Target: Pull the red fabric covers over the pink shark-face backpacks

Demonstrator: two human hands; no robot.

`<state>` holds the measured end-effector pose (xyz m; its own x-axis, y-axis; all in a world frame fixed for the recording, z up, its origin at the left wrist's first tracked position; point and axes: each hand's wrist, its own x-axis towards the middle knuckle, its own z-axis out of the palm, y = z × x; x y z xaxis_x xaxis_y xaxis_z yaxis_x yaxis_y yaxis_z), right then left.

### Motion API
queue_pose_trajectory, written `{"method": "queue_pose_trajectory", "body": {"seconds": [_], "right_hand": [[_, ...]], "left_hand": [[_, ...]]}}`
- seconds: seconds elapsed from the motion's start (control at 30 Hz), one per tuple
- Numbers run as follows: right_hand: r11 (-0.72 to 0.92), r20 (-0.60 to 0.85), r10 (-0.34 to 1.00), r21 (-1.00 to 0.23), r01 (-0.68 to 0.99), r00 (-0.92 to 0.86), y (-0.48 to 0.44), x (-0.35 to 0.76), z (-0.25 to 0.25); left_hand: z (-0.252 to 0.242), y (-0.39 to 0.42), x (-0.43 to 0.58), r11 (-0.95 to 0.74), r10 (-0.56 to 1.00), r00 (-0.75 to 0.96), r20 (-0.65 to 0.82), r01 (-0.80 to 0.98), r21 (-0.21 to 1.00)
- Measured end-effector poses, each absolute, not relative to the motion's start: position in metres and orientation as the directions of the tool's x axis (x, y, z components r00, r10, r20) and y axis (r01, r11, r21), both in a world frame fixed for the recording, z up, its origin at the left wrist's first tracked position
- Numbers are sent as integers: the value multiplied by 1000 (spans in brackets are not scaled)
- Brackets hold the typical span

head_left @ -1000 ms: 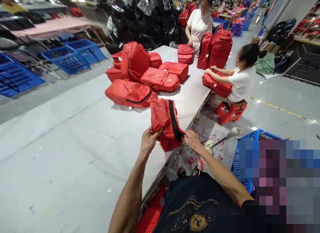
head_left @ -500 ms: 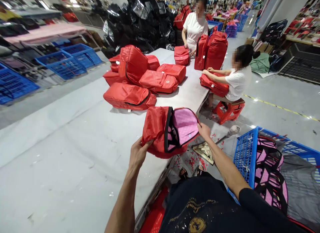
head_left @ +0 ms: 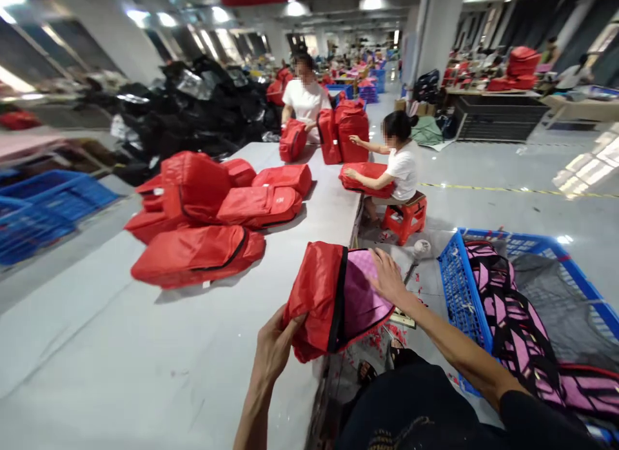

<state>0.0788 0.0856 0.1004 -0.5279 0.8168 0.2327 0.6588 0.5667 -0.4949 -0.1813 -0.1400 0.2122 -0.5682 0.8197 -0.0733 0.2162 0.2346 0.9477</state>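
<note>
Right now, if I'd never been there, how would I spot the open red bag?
Find the big white table and follow its right edge down toward the dark cloth shirt. Over that edge is a soft red fabric bag. Unlike the plump red bags farther up the table, it gapes open, showing pink lining.

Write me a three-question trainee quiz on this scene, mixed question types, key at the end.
1. True or false: the red fabric bag gripped by the left hand is zipped shut.
2. Which is nearest the right hand?
A) shiny black plastic sacks
B) pink patterned lining
C) white tabletop
3. Fill in: the seated co-worker in a white top sits on a red plastic ____.

Key: 1. False, it gapes open. 2. B. 3. stool.
</note>
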Motion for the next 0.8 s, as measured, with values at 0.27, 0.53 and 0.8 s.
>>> {"method": "queue_pose_trajectory", "body": {"seconds": [0.27,0.53,0.8], "right_hand": [[851,509,500,-438,289,-701,66,118,170],[616,537,771,-496,612,-342,48,213,129],[403,570,820,-509,760,-53,104,267,99]], "left_hand": [[243,-57,-165,241,970,-58,-238,53,969],[161,-5,-61,-117,981,-119,154,270,956],[91,79,11,-302,952,217,218,529,793]]}}
